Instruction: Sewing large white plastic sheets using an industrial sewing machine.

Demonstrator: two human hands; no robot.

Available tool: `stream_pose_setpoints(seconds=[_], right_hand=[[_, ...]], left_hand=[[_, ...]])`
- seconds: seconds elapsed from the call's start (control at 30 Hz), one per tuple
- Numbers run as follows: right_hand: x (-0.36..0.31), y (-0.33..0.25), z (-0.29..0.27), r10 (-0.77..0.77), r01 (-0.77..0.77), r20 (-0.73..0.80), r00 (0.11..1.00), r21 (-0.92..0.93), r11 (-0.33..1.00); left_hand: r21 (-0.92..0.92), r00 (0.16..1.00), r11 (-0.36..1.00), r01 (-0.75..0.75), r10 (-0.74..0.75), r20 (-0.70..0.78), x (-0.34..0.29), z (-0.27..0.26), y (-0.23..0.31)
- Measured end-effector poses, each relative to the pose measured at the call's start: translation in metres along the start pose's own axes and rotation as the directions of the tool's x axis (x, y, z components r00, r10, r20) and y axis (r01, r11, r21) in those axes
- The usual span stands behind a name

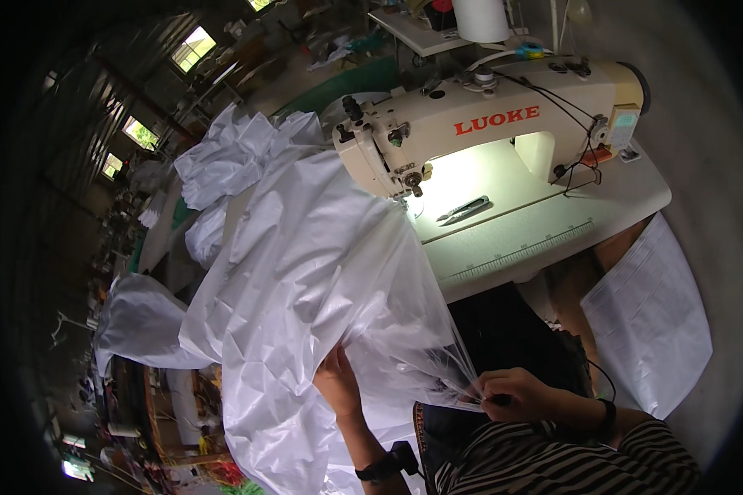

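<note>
A large white plastic-like sheet drapes from the sewing machine down over my lap. Along its right side runs a clear plastic film, gathered to a point at my right hand. That hand is closed, pinching the film's edge. My left hand is at the border of the white sheet and the film, its fingers partly hidden in the folds. Under the machine's needle area, the sheet's far end meets the bed. A pair of thread snips lies on the lit bed, touched by neither hand.
The machine table has a printed ruler near its front edge. Another white sheet hangs at the right. A bunched white heap lies behind, at the left. A white thread cone stands at the back.
</note>
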State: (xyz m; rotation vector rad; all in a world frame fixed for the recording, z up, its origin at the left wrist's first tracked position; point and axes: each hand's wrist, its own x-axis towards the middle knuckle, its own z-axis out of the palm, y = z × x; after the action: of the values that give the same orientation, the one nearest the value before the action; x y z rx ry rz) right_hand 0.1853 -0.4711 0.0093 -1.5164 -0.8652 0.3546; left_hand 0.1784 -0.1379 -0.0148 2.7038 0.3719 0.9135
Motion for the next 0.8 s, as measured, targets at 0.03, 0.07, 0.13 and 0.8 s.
stream_pose_setpoints(seconds=[0.03,0.07,0.13,0.8], right_hand=[[0.000,-0.001,-0.001,0.010,-0.010,-0.005,1.000,0.006,1.000],[0.001,-0.003,-0.001,0.012,-0.012,-0.016,1.000,0.004,1.000],[0.007,-0.008,0.001,-0.005,0.006,0.062,0.998,-0.026,1.000],[0.059,0.024,-0.023,0.054,-0.165,-0.286,0.957,-0.379,0.911]], left_hand=[[-0.005,0.996,1.000,0.018,-0.018,0.091,0.002,-0.012,0.005],[-0.262,0.953,0.947,0.188,-0.111,0.280,0.003,-0.027,0.007],[-0.488,0.837,0.763,0.425,-0.125,0.533,0.003,-0.059,0.028],[-0.108,0.820,0.912,-0.397,0.405,0.405,-0.025,-0.020,0.151]])
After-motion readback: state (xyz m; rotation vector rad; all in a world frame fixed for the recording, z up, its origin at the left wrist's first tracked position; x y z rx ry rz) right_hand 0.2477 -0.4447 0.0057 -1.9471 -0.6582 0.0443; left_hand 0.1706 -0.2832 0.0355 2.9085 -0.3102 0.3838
